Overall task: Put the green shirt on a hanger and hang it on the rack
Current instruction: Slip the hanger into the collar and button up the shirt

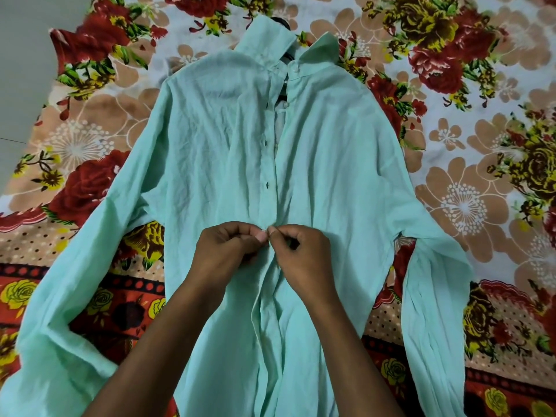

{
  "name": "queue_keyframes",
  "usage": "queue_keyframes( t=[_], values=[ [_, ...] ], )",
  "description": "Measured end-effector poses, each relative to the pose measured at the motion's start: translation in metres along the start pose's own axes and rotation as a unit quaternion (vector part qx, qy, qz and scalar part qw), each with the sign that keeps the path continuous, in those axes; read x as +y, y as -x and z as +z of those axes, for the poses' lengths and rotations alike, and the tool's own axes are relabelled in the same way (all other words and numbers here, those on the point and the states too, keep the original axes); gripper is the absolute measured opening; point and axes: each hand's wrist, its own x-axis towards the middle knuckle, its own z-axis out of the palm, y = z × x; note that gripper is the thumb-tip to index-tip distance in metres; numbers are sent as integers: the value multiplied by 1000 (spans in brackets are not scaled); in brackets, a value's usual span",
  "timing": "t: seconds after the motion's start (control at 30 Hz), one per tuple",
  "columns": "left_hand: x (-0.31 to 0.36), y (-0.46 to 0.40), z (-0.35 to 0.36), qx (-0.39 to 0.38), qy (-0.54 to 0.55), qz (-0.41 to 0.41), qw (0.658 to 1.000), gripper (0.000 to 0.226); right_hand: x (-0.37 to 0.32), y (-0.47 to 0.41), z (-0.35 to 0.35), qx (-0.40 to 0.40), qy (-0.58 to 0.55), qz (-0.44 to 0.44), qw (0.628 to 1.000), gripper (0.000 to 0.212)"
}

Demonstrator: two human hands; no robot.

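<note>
Green shirt (pixel 210 152) lies front side up on a bed covered with a floral bedsheet (pixel 469 164), its collar toward the far edge and its hem running out of view toward the person. Both sleeves are spread outward and bent down along the sides. A dark hanger (pixel 284 24) is inside the shirt: its hook shows just beyond the raised collar, and a bit more of it is visible through the open neck. The placket is open from the collar down to about the middle of the chest, with small dark buttonholes showing along one edge and a pale button (pixel 295 67) at the collar stand. Both hands meet at the placket in the lower middle of the shirt. The left hand (pixel 228 251) pinches one edge of the front opening between thumb and fingers, and the right hand (pixel 301 254) pinches the opposite edge, the fingertips of the two hands almost touching. Whether a button sits between them cannot be told, since the fingers cover that spot. Bare grey floor (pixel 21 55) shows past the bed's far left corner.
</note>
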Motion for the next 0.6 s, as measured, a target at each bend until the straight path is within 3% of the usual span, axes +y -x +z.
queue_keyframes(
  t=[0.1, 0.2, 0.3, 0.37, 0.47, 0.6],
  values=[
    [5, -10, -1, 39, -162, 53, 985, 16, 2, -5, -1, 17, 96, 4, 995, 19],
    [22, -21, 6, 163, -310, 191, 917, 24, -4, -17, -7, 61, 22, -6, 998, 21],
    [33, -38, 25, 156, -350, 270, 883, 31, -11, -36, -5, 117, -6, -30, 993, 13],
    [33, -49, 34, 140, -399, 279, 862, 32, -12, -47, 0, 107, 4, -34, 994, 11],
    [33, -60, 29, 147, -391, 269, 868, 16, -12, -58, 6, 58, 72, -72, 993, 18],
    [37, -64, 13, 137, -287, 224, 921, 7, -8, -68, 10, 54, 132, -91, 986, 12]
  ],
)
